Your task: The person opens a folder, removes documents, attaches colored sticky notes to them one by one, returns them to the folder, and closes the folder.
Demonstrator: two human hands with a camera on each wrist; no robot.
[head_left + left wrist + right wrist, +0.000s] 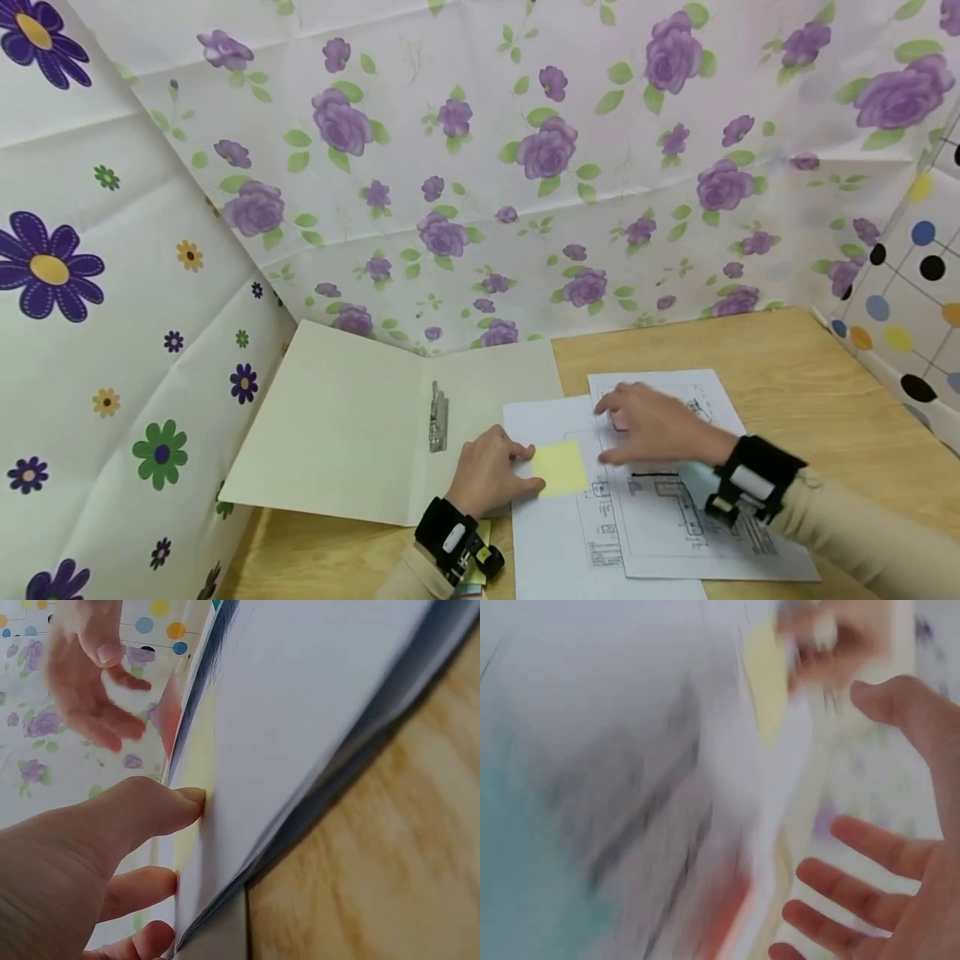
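Observation:
A yellow sticky note (561, 468) lies flat on a white printed drawing sheet (543, 550). My left hand (487, 477) is at the note's left edge, its thumb and a finger touching it. In the left wrist view the thumb (161, 806) presses on the yellow paper. My right hand (660, 425) hovers over a second drawing sheet (645, 542), which overlaps the first. Its fingers are spread and hold nothing, as the right wrist view shows with the fingers (855, 892) apart. A light blue paper piece (697, 482) shows partly beneath the right wrist.
To the left lies an opened cream folder (345, 433) with a metal clip (438, 421), partly under the sheets. Several small coloured papers (480, 546) peek out beside the left wrist. Patterned cloth walls (465, 167) enclose the wooden table (795, 383).

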